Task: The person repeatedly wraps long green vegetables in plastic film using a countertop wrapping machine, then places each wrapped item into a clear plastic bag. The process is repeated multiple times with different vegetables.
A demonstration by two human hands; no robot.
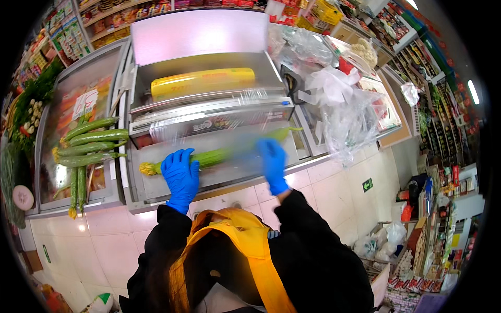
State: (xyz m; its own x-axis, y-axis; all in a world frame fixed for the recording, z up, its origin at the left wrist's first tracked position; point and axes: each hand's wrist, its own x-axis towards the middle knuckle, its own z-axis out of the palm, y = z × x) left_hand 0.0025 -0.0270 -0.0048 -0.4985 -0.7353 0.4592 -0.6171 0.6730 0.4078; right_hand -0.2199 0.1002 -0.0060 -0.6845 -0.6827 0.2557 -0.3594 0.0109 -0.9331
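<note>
A long green gourd (213, 157), which looks like a luffa with a dried yellow blossom, lies across the flat plate of a film-wrapping machine (146, 187). My left hand (179, 176), in a blue glove, grips it near the blossom end. Blurred by motion, my blue-gloved right hand (272, 162) is near its stem half with the fingers bunched; whether they pinch film is unclear. Clear plastic film (176, 129) hangs over the machine's front edge and seems to reach over the gourd. Behind it, a yellow-printed film roll (203, 83) sits in the trough under the raised lid (199, 35).
More luffa-like gourds (96, 137) lie to the left on a glass-topped freezer (49, 172). Crumpled clear plastic (348, 117) heaps up right of the machine. A cut pale-fleshed gourd (23, 197) and leafy greens (33, 101) are at far left. Stocked shelves (438, 94) stand right.
</note>
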